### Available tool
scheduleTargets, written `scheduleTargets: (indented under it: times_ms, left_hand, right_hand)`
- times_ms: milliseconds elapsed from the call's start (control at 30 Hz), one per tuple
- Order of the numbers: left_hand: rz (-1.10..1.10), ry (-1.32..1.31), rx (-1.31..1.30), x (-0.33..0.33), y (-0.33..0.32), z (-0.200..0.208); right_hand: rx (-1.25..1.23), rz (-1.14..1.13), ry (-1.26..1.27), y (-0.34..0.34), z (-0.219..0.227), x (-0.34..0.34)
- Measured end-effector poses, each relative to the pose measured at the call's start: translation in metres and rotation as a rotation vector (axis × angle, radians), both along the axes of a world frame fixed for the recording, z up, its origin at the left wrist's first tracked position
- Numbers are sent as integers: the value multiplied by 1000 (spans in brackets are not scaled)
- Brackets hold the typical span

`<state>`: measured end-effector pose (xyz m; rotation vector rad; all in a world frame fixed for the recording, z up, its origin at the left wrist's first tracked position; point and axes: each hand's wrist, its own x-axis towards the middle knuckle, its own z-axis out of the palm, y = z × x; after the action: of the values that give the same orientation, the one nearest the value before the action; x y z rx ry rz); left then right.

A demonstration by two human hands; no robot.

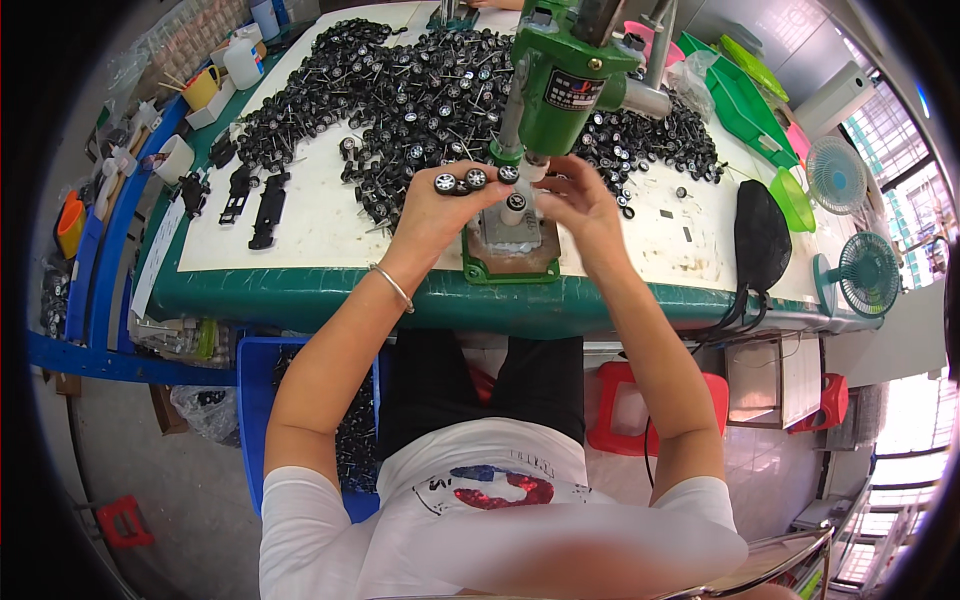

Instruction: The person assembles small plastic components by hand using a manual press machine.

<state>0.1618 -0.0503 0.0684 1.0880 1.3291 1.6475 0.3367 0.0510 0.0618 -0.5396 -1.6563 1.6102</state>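
Observation:
My left hand [446, 203] is closed around several small black toy wheels [475, 179] with silver hubs, lined up along its fingers left of a green bench press [556, 90]. Under the press's ram, another toy wheel [516, 203] rests on the metal post of the base [510, 262]. My right hand [585, 205] is at the right side of the ram, thumb and fingers curved but apart, and I see nothing between them. Some of its fingertips are hidden or slightly blurred.
A large heap of black wheels with metal axles [420, 95] covers the table behind the press. Black toy car chassis [268, 210] lie at left, a black cloth bag [762, 235] at right. Small fans [868, 275] stand at the right edge. Below is a blue bin [255, 400].

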Motion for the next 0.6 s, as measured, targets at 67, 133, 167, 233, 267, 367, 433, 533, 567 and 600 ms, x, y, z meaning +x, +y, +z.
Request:
scheduleTargets:
  times_ms: [67,133,167,233,267,367,433,533,567,600]
  left_hand:
    - [14,72,-13,4,0,6]
    - [-3,121,-1,7,3,8]
    - [-31,79,2,9,4,11]
    - [-17,96,2,11,8,9]
    - [-6,115,-4,11,9,8]
    - [-9,99,19,12,13,4]
    - [8,107,10,8,9,3]
    - [-26,96,26,14,14,8]
    - [-23,112,35,13,14,8]
    - [-17,126,43,12,15,7]
  right_hand:
    - [67,-86,-44,15,16,12]
    - [6,-197,37,35,40,23]
    - [10,-201,112,52,54,30]
    - [15,-160,282,74,89,21]
    - [16,-114,378,80,115,11]
    - [75,-129,329,116,178,-9]
    - [28,-87,262,105,221,-32]
    - [-1,-117,191,105,240,-43]
    - [8,-36,251,111,233,-43]
    - [15,49,308,115,226,-46]
